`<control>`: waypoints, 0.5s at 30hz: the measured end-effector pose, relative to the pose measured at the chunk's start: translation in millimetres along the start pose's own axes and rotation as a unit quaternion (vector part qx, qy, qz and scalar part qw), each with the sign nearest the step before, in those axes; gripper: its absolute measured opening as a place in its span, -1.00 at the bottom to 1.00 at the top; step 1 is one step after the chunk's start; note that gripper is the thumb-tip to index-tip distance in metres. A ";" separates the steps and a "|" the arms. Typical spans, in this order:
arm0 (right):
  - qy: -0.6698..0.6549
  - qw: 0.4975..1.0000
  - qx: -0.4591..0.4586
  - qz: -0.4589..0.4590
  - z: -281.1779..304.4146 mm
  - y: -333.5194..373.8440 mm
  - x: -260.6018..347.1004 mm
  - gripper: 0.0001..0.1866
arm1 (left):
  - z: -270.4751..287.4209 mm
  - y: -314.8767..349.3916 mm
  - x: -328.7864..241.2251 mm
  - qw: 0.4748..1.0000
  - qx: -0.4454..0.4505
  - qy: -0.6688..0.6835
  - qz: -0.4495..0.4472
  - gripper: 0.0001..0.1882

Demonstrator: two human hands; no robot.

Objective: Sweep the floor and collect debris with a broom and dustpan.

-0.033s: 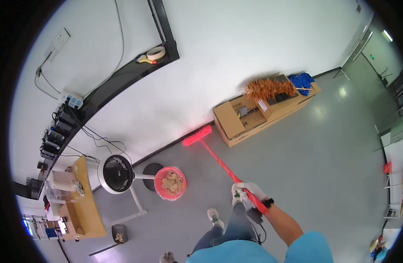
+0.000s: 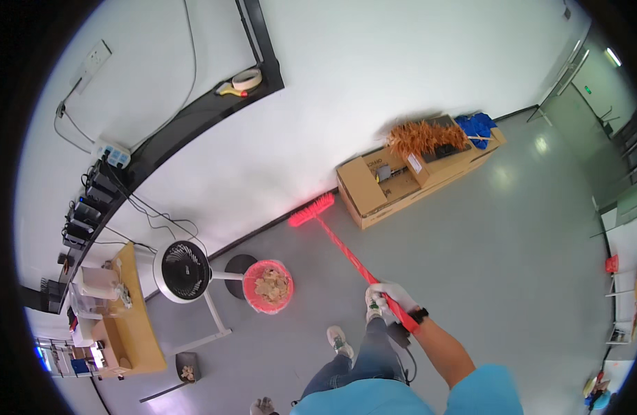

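My right hand (image 2: 394,295), in a white glove, is closed round the red handle of a broom (image 2: 344,253). The handle slants away to the far left, and the red bristle head (image 2: 311,209) rests on the floor by the foot of the wall. Low at the bottom edge hangs my left hand (image 2: 262,407), gloved and only partly in view; its fingers look loosely apart with nothing visible in them. Left of the handle stands a bin (image 2: 248,299) with a pink liner, full of crumpled scraps. A grey long-handled dustpan (image 2: 187,379) with scraps in it lies on the floor at the lower left.
A fan (image 2: 159,277) on a white stand is beside the bin. Along the wall sits a long open cardboard box (image 2: 394,215) bearing a brown feather duster (image 2: 426,140) and blue cloth (image 2: 476,128). A wooden table (image 2: 147,339) is at the left.
The view has shifted very slightly. My right hand keeps its grip on the broom, and the bristle head stays at nearly the same spot by the wall.
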State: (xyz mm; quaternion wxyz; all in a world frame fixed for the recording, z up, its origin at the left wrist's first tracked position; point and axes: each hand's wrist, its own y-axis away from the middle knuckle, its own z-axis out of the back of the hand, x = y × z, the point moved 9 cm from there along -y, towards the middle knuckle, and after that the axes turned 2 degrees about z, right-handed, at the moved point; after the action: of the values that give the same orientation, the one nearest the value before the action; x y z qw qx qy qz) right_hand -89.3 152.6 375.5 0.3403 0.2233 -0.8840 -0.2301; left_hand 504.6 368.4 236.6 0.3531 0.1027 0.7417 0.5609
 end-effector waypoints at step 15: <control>-0.153 0.984 -0.092 -0.019 -10.9 140.1 -47.6 -0.82 | -129.4 4.2 -86.5 0.992 -0.003 -0.125 -0.028 -0.75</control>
State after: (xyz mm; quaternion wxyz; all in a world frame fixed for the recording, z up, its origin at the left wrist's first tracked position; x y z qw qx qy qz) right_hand -83.2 287.4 437.2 0.2156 0.1699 -0.8961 -0.3487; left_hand 484.0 224.1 291.4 0.4594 0.1502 0.6926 0.5355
